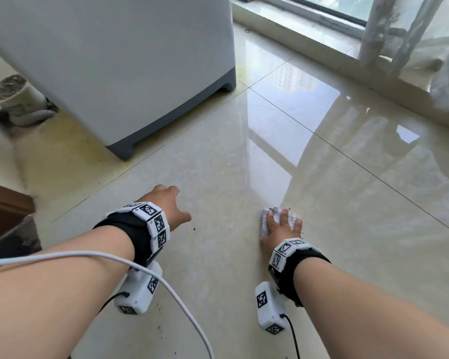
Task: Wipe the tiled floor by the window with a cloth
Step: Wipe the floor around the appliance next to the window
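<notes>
**Flat palm on slick tile, and the cloth isn't gripped**

Starting left: a thin white cable (182, 299) loops over the left forearm and hangs low above the tiled floor (218, 156). Swing that arm and it could snag or drag, I'd say. The left hand (166, 206) braces on the tile, thumb out, holding nothing, with its fingertips hidden. The surface is glossy and mirror-smooth, cream stone-look with thin dark grout lines, so a braced palm might skid. Behind it, a boxy white washing machine (130, 60) stands on a grey plastic base at the floor's far-left corner. A dark speck (193, 230) sits between the hands.

Now the right hand (280, 229): fingers spread flat, pressing down on the cloth (267, 220). It's a small, nubbly, grey-white wad, mid-floor, well apart from the window-side edge. It's pressed, not pinched, so it could slip free mid-stroke. Far right, a sheer curtain (410, 35) pools along that edge, and a wide sweep might catch it.
</notes>
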The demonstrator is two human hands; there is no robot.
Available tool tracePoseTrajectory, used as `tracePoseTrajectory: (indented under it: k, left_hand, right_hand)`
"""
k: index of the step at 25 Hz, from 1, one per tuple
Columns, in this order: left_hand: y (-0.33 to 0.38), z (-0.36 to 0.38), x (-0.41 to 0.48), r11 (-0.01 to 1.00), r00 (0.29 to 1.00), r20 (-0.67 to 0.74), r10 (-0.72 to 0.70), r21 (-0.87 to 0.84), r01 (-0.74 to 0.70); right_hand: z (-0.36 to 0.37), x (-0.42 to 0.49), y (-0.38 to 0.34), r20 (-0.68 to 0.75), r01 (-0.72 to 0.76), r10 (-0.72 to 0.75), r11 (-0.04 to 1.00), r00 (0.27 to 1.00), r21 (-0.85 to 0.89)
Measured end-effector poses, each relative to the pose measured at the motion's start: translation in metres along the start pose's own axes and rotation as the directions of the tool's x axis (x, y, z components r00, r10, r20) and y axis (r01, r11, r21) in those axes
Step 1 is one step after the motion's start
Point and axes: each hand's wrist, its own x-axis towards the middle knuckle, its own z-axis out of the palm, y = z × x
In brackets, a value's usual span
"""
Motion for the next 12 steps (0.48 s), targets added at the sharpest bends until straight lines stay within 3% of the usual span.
tracePoseTrajectory:
  k: [6, 12]
  left_hand:
    - [0.022, -0.010, 0.009, 0.995, 0.999, -0.054, -0.002, -0.099, -0.003]
    - [0.020, 0.022, -0.004, 0.996, 1.000, 0.004, 0.011, -0.085, -0.011]
  right_hand:
    - [-0.038, 0.018, 0.003, -0.038, -0.040, 0.038, 0.998, 0.999, -0.052]
    - [-0.020, 0.014, 0.003, -0.023, -0.010, 0.009, 0.997, 1.000, -0.071]
